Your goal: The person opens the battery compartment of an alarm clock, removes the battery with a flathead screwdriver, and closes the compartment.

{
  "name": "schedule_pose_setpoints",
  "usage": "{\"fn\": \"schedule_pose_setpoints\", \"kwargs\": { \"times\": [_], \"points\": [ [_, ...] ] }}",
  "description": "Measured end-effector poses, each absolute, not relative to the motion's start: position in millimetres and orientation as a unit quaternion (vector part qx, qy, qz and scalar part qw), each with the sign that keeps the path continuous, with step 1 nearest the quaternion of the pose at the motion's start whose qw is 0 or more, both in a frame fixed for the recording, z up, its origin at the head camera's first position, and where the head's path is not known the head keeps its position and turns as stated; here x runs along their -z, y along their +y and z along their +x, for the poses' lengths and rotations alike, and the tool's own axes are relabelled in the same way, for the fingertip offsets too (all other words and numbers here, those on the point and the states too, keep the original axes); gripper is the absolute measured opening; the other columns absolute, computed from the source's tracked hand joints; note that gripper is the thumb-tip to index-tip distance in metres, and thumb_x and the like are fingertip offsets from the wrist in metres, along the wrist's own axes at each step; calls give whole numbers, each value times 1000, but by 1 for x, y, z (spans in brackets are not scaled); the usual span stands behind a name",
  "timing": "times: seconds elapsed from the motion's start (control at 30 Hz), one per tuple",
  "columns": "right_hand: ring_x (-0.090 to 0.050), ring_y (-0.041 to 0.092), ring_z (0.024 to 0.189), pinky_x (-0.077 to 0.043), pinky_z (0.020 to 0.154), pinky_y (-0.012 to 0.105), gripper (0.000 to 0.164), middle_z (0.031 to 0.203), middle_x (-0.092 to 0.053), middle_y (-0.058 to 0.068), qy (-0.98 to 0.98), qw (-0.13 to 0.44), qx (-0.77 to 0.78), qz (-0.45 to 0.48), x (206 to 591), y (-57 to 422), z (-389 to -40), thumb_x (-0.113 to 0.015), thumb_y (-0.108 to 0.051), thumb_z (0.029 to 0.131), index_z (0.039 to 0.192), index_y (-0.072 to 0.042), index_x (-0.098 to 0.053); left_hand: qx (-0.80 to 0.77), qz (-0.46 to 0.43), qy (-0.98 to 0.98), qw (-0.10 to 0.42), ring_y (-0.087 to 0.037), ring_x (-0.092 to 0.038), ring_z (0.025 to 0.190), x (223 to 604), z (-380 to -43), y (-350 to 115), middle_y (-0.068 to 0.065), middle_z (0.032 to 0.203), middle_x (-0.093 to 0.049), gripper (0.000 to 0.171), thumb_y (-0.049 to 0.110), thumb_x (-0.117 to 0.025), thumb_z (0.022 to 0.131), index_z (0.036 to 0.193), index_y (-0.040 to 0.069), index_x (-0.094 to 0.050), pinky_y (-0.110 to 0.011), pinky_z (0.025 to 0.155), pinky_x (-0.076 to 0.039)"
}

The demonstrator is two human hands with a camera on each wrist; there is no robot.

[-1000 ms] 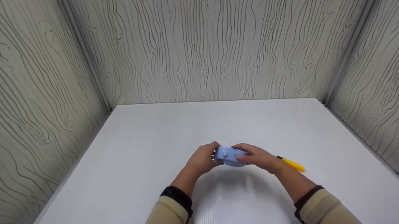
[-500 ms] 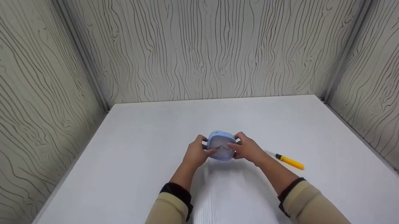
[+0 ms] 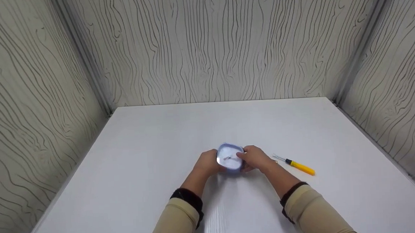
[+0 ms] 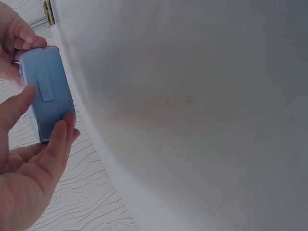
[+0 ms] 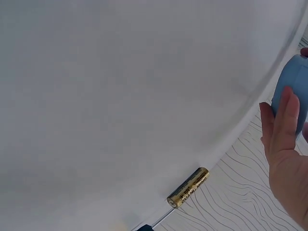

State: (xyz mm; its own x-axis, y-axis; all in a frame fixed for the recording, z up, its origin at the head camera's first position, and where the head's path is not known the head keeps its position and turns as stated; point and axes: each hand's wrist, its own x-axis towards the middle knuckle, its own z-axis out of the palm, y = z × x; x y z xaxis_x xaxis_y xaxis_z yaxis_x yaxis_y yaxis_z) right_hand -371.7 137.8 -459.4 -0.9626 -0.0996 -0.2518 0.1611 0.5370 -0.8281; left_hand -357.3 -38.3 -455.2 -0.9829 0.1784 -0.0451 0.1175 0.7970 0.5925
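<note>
A light blue desk clock (image 3: 226, 153) is held up between both hands, its pale dial with hands facing the head camera. My left hand (image 3: 207, 163) grips its left side. The right hand (image 3: 256, 157) grips the opposite side, with the thumb over the front of the dial. In the left wrist view the clock's blue casing (image 4: 48, 91) shows a raised rectangular outline, fingers around it. Only part of the casing (image 5: 291, 77) appears in the right wrist view, beside the right hand's fingers (image 5: 287, 120).
On the white table (image 3: 141, 141), right of the hands, lies a screwdriver (image 3: 302, 168) with a yellow handle and thin metal shaft. Near its tip lies a gold and dark battery (image 5: 188, 187). Wood-grain-patterned panels (image 3: 203, 45) enclose the table at the back and sides.
The clock has turned from showing its blue edge to showing its dial. Both hands have shifted their hold with it, the right moving left, so more of the screwdriver shows.
</note>
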Motion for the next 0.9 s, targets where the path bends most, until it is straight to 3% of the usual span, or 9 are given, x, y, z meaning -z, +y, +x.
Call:
{"fn": "schedule_pose_setpoints", "kwargs": {
  "times": [0.13, 0.3, 0.5, 0.77, 0.9],
  "points": [
    [-58, 17, 53, -53, 51, 27, 21, 66, -54, 8, 879, 152, 451, 16, 464, 139, -373, -53, -19, 92, 92, 2, -55, -279, 79, 955, 65, -22, -59, 87, 458, -358, -39, -7, 92, -64, 48, 22, -80, 62, 103, 3, -62, -34, 84, -48],
    [-51, 13, 48, -45, 46, 22, 21, 57, -51, 4, 898, 144, 415, 5, 467, 140, -374, -57, -22, 89, 81, -2, -56, -257, 79, 960, 82, -21, -58, 82, 460, -359, -38, -8, 87, -64, 47, 22, -81, 61, 99, 1, -63, -34, 82, -48],
    [-58, 17, 54, -51, 52, 27, 27, 63, -53, 6, 906, 144, 398, 11, 464, 138, -374, -56, -23, 90, 91, 4, -58, -265, 34, 956, 120, -23, -58, 95, 462, -363, -35, -9, 98, -63, 51, 20, -80, 66, 109, 2, -60, -37, 92, -45],
    [-60, 20, 62, -54, 56, 30, 39, 75, -56, 10, 914, 150, 377, 23, 461, 135, -373, -55, -28, 91, 108, 7, -55, -263, 22, 957, 116, -20, -57, 82, 462, -363, -36, -6, 89, -62, 44, 13, -80, 63, 102, 5, -62, -35, 87, -47],
    [-62, 23, 62, -54, 56, 31, 51, 77, -59, 16, 912, 149, 381, 25, 457, 138, -374, -54, -31, 91, 121, 10, -48, -242, 24, 963, 117, -22, -58, 88, 458, -360, -39, -9, 94, -63, 48, 16, -81, 64, 105, 2, -61, -36, 89, -46]
  ]
}}
